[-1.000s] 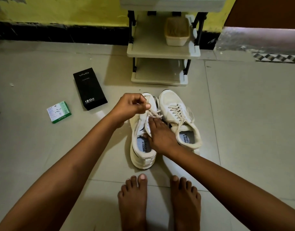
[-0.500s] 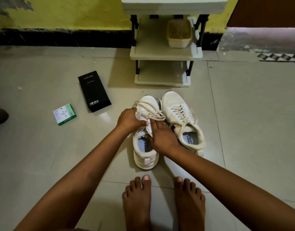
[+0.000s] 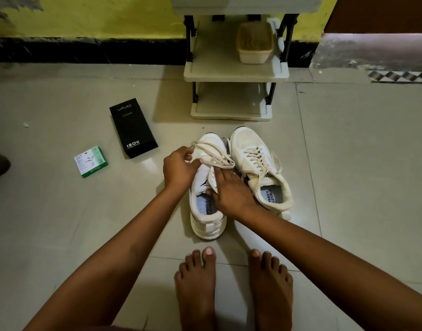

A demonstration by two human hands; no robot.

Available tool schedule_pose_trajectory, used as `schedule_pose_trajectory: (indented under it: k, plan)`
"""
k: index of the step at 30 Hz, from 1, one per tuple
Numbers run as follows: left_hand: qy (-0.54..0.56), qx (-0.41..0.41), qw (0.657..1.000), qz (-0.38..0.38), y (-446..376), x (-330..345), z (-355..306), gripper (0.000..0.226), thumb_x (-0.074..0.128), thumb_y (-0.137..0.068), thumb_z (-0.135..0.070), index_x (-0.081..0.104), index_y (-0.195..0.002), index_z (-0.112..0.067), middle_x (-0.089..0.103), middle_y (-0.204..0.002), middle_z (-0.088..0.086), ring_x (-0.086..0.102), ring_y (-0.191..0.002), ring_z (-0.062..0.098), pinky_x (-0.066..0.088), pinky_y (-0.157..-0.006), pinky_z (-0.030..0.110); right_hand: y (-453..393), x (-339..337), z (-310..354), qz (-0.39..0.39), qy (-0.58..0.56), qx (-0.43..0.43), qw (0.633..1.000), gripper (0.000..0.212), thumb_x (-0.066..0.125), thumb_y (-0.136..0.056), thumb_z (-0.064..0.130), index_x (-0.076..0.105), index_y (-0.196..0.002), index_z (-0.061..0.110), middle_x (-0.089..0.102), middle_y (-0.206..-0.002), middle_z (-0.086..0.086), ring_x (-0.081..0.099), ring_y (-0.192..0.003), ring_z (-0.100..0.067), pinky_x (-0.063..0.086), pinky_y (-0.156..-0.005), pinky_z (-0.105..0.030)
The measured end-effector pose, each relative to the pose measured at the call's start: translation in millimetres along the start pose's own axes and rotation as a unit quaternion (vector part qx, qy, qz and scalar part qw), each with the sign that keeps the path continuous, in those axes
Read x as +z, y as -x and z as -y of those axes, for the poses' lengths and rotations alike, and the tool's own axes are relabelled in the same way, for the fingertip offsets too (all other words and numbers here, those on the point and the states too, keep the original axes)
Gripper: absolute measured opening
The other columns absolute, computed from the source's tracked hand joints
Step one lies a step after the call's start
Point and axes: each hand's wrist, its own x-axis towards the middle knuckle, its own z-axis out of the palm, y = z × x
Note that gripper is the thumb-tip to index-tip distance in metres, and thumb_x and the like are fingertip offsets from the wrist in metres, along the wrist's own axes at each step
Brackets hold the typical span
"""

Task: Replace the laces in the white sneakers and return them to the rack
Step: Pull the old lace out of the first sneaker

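I see the left sneaker (image 3: 206, 187) lying on the floor (image 3: 62, 223) with its long axis running away from me, heel toward my bare feet (image 3: 231, 287) and toe toward the rack (image 3: 236, 70). This direction matters for the next move, I think, because the eyelets go in a line along that same axis, under my two hands. My left hand (image 3: 179, 167) is at the left side of the shoe near the front, and its fingers pinch the loose lace (image 3: 214, 158), which is gathered in loops across the toe part and not threaded through the eyelets as far as I can tell. My right hand (image 3: 231, 189) lies across the tongue area with the fingers quite straight, pressing the shoe down and not grasping anything. So the left hand is nearer to the lace end, and the right one only keeps the shoe steady. The right sneaker (image 3: 260, 168) stands just beside, touching or almost touching the first one, and it has its lace in place. The rack is straight ahead, beyond the toes of both shoes; its lower shelf looks free, and a beige basket (image 3: 254, 43) sits on the middle shelf. The floor is smooth pale tile, so the shoe may slide if I pull the lace hard. To the left, well apart, lie a black box (image 3: 133, 127) and a small green packet (image 3: 91, 161).
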Motion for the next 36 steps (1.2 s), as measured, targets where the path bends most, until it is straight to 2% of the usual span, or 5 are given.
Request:
schedule_pose_trajectory:
  k: [13,22,26,30,36]
  plan:
    - [-0.377,0.192,0.897,0.132,-18.9,7.3,-19.8,0.023,0.053,-0.089,-0.011,0.065,-0.109,-0.009,0.05,-0.119,0.012,0.055,-0.105,0.031,0.041,-0.074,0.033,-1.1,0.0,1.7,0.003,0.013,0.006,1.0,0.07,0.039,-0.097,0.039,0.009,-0.149,0.004,0.018,-0.154,-0.017,0.015,-0.143,-0.027,0.009,-0.118,-0.034]
    - [0.027,0.106,0.983,0.145,-19.4,-10.4,-7.1,0.015,0.062,-0.089,-0.016,0.072,-0.08,-0.01,0.068,-0.079,0.003,0.058,-0.071,0.005,0.038,-0.066,0.009,2.7,-2.3,6.5,0.013,0.045,0.016,0.999,0.067,0.033,-0.098,0.041,0.009,-0.148,0.003,0.018,-0.154,-0.016,0.015,-0.143,-0.026,0.007,-0.118,-0.034]
    - [0.155,0.062,0.975,0.145,-4.0,-9.2,-10.5,0.02,0.059,-0.09,-0.011,0.069,-0.073,-0.014,0.071,-0.078,0.002,0.065,-0.081,0.017,0.049,-0.081,0.032,5.3,-4.5,3.5,0.017,0.055,0.025,0.998,0.067,0.034,-0.098,0.042,0.011,-0.148,0.004,0.02,-0.154,-0.015,0.016,-0.143,-0.025,0.008,-0.116,-0.033]
    - [0.224,0.149,0.931,0.246,33.7,4.7,-59.3,0.02,0.056,-0.091,-0.005,0.066,-0.074,-0.004,0.068,-0.069,-0.005,0.064,-0.07,0.006,0.051,-0.076,0.023,-0.1,-16.3,13.4,0.036,0.02,0.04,0.998,0.053,0.039,-0.098,0.031,0.032,-0.141,0.002,0.033,-0.147,-0.018,0.026,-0.138,-0.031,0.02,-0.112,-0.04]
    - [0.193,0.043,0.979,0.045,-22.5,-32.0,-40.2,0.02,0.06,-0.089,-0.012,0.063,-0.072,-0.021,0.065,-0.075,0.0,0.057,-0.065,0.01,0.048,-0.066,0.026,-2.3,-5.6,4.9,0.037,0.05,0.03,0.998,0.071,0.031,-0.099,0.043,0.002,-0.149,0.003,0.006,-0.157,-0.016,0.003,-0.146,-0.026,0.0,-0.118,-0.036]
